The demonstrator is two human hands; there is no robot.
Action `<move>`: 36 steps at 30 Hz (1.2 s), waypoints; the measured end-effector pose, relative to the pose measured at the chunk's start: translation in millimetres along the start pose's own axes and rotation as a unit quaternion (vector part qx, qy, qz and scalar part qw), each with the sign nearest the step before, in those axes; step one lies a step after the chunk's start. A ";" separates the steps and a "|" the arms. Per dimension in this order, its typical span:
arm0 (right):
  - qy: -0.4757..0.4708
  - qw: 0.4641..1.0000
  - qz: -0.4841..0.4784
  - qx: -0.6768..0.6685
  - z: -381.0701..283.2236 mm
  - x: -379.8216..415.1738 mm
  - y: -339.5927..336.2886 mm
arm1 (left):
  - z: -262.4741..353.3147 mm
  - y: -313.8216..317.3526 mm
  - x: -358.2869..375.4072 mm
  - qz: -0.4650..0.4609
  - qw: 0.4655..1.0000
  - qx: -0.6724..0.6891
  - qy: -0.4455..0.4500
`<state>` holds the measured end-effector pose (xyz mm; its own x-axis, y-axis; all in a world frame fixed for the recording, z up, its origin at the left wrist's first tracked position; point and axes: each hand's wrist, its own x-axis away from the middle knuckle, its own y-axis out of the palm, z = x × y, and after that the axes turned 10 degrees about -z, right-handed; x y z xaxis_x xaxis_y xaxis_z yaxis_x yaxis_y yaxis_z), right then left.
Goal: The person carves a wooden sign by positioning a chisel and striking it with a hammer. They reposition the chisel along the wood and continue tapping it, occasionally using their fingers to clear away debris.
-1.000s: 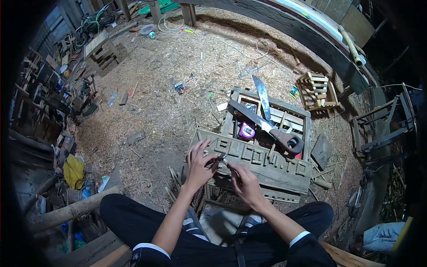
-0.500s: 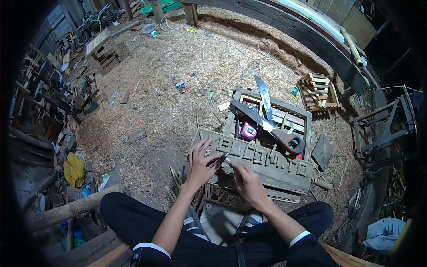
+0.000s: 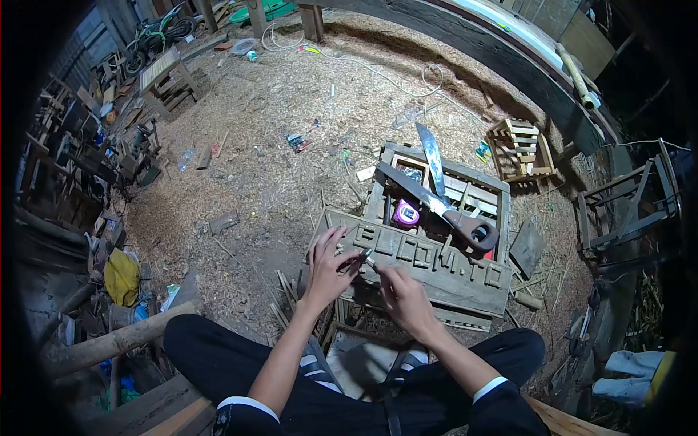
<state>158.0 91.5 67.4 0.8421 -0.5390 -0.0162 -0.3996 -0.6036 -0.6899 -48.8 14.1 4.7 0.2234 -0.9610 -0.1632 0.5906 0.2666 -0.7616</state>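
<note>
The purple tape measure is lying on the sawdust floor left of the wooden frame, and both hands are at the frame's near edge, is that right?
Not quite. The head view shows the purple tape measure lying inside the wooden frame, beside the big knife, not on the floor. The left hand and right hand are indeed at the frame's near edge.

The weathered grey-brown wooden crate (image 3: 436,272) carries a purple tape measure (image 3: 405,214); the knife (image 3: 443,207) beside it has a brown handle and a steel-grey blade. Left of the crate lies a yellow bag (image 3: 121,278).
</note>
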 end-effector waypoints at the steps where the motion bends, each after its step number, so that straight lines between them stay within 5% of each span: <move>1: -0.002 1.000 0.000 -0.001 -3.8 -2.3 -1.5 | -1.0 0.1 -0.4 0.005 1.000 0.000 0.009; 4: -0.013 0.998 0.053 -0.016 -11.3 1.6 -5.3 | -1.4 3.7 3.5 0.009 1.000 0.001 0.009; 6: 0.028 0.999 -0.026 0.016 -5.2 1.5 -1.0 | 0.5 4.0 1.7 0.010 1.000 -0.003 0.009; 10: -0.007 0.999 0.042 0.006 -14.8 -0.6 -3.9 | -2.9 0.6 4.9 0.006 1.000 0.006 0.013; 14: 0.034 0.997 -0.021 0.065 -14.9 1.2 -4.7 | 1.7 0.2 2.7 -0.001 1.000 0.014 0.004; 20: -0.030 0.997 0.044 0.057 -9.6 2.0 3.3 | -2.5 -0.3 4.0 -0.007 1.000 -0.005 0.016; 23: 0.022 0.994 -0.038 0.102 -7.8 0.1 5.0 | -1.6 -2.7 5.0 -0.008 1.000 0.000 0.018; 25: -0.051 0.992 0.050 0.102 -10.1 1.0 4.2 | -0.4 -6.2 4.3 -0.010 1.000 -0.002 0.012; 36: -0.062 0.991 0.101 0.064 -8.3 -1.7 8.2 | -3.2 -1.8 3.2 -0.006 1.000 0.021 0.000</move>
<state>150.3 82.6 67.8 0.7910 -0.5596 -0.2473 -0.5225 -0.4077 -0.7489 -51.6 10.3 3.5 0.2158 -0.9643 -0.1535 0.6248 0.2572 -0.7372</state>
